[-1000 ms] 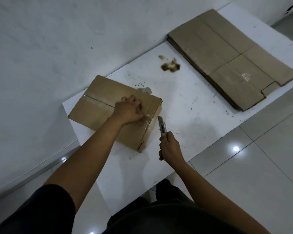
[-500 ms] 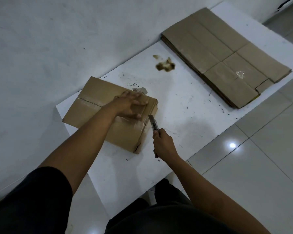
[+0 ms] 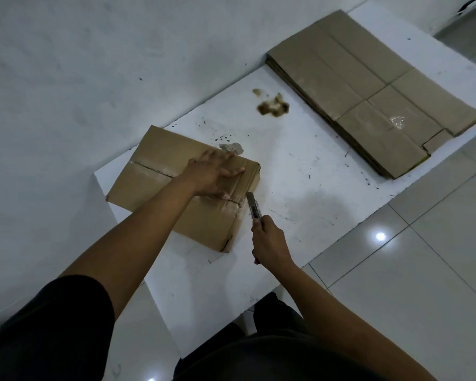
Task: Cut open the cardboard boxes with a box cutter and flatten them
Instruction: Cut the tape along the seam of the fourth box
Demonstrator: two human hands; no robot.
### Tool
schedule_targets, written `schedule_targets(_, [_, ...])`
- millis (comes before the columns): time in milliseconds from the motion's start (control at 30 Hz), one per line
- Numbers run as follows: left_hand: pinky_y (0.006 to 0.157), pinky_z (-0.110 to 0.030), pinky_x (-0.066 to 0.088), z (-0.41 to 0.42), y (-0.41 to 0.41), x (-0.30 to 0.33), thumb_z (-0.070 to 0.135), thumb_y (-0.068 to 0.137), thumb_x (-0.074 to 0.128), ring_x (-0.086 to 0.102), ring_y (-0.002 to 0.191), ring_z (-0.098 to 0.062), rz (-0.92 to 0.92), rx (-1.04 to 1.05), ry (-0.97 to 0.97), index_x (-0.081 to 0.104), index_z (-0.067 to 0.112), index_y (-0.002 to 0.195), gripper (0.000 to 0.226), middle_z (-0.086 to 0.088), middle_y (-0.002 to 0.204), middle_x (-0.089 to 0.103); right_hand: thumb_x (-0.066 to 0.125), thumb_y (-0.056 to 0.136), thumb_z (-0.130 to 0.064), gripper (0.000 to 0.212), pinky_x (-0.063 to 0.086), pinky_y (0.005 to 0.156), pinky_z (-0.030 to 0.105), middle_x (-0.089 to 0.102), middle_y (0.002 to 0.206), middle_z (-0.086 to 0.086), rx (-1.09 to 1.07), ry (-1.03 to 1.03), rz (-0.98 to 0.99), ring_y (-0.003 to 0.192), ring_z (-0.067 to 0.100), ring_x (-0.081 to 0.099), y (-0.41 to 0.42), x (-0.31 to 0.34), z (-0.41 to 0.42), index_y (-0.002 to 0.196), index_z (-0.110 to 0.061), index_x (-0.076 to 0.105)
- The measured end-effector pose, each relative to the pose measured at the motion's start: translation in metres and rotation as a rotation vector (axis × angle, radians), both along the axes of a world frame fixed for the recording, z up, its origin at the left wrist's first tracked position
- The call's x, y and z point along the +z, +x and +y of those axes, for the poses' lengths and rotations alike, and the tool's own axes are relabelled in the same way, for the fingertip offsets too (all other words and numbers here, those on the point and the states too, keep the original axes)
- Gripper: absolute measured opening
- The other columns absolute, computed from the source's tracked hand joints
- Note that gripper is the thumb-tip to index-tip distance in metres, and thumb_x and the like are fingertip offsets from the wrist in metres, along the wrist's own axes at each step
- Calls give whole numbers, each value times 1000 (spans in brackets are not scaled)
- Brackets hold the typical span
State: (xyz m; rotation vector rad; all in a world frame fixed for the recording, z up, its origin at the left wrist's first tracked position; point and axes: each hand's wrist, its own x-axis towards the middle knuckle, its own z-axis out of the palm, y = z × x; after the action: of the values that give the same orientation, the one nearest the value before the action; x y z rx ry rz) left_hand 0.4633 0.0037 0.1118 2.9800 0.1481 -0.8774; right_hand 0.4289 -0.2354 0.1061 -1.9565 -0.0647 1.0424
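Observation:
A low brown cardboard box lies on the white table, its taped seam running across the top. My left hand presses flat on the box's right half, fingers spread and straight. My right hand grips a box cutter whose tip meets the box's right side where the seam ends. The blade itself is too small to make out.
A stack of flattened cardboard lies at the table's far right. A brown stain and a grey chipped spot mark the tabletop. A white wall runs along the left; glossy tiled floor lies to the right.
My left hand opened from a curled grasp at the box's right edge to a flat press on top. The cutter moved up and left to the box's side.

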Motion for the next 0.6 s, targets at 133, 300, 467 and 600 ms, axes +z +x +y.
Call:
schedule_targets(133, [107,-66,28,-3,-1,-2,66,80,65,-3,150,-37,2,6,10,17,62,146,81,14,165,-10,32,107,-32,28,52,46,31,57,86,8,74,-57,5,53,22,56,4,2,5,107,-10,48])
schedule_targets(300, [109,-67,25,-6,-1,-7,68,83,60,-7,149,-40,22,-3,33,12,61,148,81,11,165,-15,30,107,-30,29,54,46,31,61,102,15,171,-148,58,58,24,62,11,11,9,118,-9,46])
schedule_targets(467, [108,-67,26,-8,3,-4,70,80,62,-7,149,-41,36,-24,61,11,59,149,86,8,165,-14,33,106,-26,28,60,52,43,63,99,20,190,-171,52,68,35,66,-5,12,10,111,-4,50])
schedule_targets(600, [106,-64,33,-4,2,-1,73,79,60,2,148,-42,-1,-81,113,12,58,150,86,6,166,-7,33,106,-27,29,53,48,34,59,88,14,148,-134,125,56,27,60,1,10,6,108,-5,51])
